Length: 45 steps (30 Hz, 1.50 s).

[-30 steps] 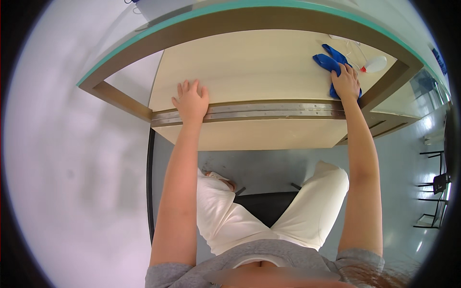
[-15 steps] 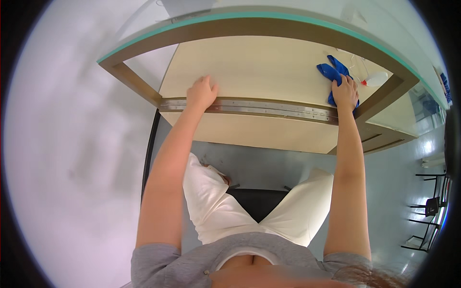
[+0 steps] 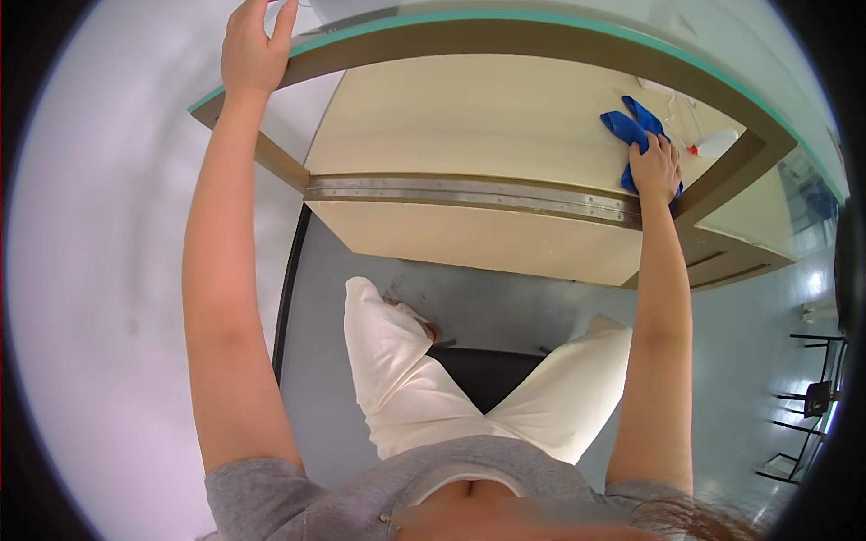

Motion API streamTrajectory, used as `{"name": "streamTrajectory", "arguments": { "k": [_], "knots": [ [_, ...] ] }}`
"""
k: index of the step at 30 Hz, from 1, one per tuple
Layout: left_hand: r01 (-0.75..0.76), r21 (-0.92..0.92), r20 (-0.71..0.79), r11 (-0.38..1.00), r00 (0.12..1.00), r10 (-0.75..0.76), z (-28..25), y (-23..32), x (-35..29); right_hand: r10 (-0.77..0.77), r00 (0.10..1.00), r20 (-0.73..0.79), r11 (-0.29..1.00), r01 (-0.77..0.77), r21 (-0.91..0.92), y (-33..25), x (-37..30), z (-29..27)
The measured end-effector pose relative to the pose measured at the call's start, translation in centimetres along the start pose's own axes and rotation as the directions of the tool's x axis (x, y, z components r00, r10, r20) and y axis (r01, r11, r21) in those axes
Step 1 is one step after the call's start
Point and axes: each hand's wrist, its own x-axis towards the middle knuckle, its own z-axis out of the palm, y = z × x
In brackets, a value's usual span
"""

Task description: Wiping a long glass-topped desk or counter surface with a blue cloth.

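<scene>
My left hand [image 3: 257, 54] reaches up to the far left corner of a brown frame [image 3: 505, 38] edged with greenish glass. Its thumb stands apart from the fingers, whose tips are partly cut off by the picture's top edge. At the right, my right hand [image 3: 658, 169] rests with curled fingers on a bunched blue cloth [image 3: 622, 127], which lies on a cream board [image 3: 469, 117] inside the frame. Just beyond that hand lies a white bottle [image 3: 719, 143] with a red tip.
A riveted metal hinge strip [image 3: 469, 197] runs along the near side of the board. Below it is a cream front panel [image 3: 478, 239]. A white wall [image 3: 99, 270] stands close on my left. Dark chairs [image 3: 816, 401] are far off to the right.
My left hand has left the board near the hinge and moved up and left to the frame's far corner. My right hand stays on the blue cloth. The view has shifted slightly.
</scene>
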Motion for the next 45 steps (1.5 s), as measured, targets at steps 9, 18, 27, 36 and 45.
{"name": "streamTrajectory", "arguments": {
  "k": [9,18,27,36,45],
  "knots": [
    [0.016,-0.127,-0.173,0.992,0.984,-0.038,0.5,1.4,-0.9,-0.009,0.998,0.065,0.998,0.013,-0.065,-0.2,0.5,-0.3],
    [0.012,-0.088,-0.187,0.996,0.982,-0.028,0.2,0.4,-0.9,0.097,0.991,0.092,0.995,-0.094,-0.035,-5.4,-0.6,0.5],
    [0.221,-0.023,-0.065,0.975,0.973,-0.222,0.4,-0.2,-1.0,-0.598,0.776,0.200,0.774,0.496,0.394,-29.4,-14.2,0.0],
    [0.177,-0.018,-0.176,0.984,0.968,-0.178,0.8,0.6,-1.2,-0.629,0.777,0.023,0.694,0.547,0.468,-26.3,-15.6,0.5],
    [0.144,-0.080,-0.195,0.986,0.968,-0.157,0.8,0.5,-1.3,-0.230,0.972,-0.040,0.963,0.234,0.138,-5.0,-1.4,2.1]
  ]
}}
